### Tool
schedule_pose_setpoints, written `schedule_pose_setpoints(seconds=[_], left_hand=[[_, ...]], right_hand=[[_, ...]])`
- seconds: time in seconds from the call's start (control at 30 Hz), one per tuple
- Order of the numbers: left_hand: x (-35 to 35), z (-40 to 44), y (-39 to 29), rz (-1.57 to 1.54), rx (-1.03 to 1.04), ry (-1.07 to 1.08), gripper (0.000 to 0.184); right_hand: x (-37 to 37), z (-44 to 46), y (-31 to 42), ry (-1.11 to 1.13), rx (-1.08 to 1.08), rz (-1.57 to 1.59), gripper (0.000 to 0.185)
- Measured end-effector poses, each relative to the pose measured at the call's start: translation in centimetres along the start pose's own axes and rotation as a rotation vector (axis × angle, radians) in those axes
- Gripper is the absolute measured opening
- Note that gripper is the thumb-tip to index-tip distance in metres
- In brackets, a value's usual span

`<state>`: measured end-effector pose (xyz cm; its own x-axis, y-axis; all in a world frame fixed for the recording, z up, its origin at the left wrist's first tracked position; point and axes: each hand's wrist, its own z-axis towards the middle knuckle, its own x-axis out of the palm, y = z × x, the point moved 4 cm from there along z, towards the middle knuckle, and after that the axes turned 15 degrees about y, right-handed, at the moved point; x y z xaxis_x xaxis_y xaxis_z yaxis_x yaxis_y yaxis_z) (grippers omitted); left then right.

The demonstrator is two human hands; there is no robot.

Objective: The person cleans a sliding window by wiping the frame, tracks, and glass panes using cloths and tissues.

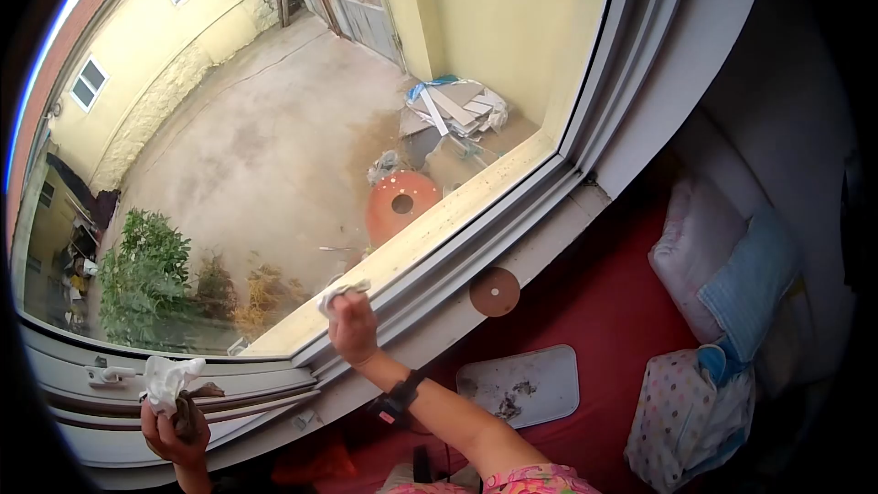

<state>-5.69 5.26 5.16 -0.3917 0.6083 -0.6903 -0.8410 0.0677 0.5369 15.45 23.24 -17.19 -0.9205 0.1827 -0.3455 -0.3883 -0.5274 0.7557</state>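
Observation:
My left hand (163,439), low on the left near the window frame, is closed around a crumpled white tissue (171,377) and a dirty brown wad (187,417). With fingers bent, my right hand (354,329) presses a smaller folded white tissue (344,292) against the lower frame rail by the window track (457,227). Beside the left hand is the window latch (112,374). The fingertips of the right hand are partly hidden by the hand itself.
A brown disc (495,292) rests at the sill's edge. Below it, a white tray (560,387) with dark debris lies on red cloth (604,311). Pillows (695,256) and a dotted cloth bundle (681,412) are at right. Outside are a courtyard (256,128) and plants (146,256).

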Motion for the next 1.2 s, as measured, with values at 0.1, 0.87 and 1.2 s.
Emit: schedule_pose_setpoints(seconds=[0.1,0.87,1.2], left_hand=[[0.3,-0.2,0.1,0.032,-0.023,-0.009,0.043],[3.5,-2.6,1.4,0.02,-0.078,0.048,0.042],[-4.0,13.7,-5.8,-0.472,-0.065,0.317,0.021]], right_hand=[[-2.0,0.6,-0.7,0.171,-0.153,0.0,0.023],[-18.4,15.9,-4.6,-0.205,-0.057,-0.083,0.033],[-23.2,14.0,-26.2,-0.4,0.657,-0.069,0.03]])
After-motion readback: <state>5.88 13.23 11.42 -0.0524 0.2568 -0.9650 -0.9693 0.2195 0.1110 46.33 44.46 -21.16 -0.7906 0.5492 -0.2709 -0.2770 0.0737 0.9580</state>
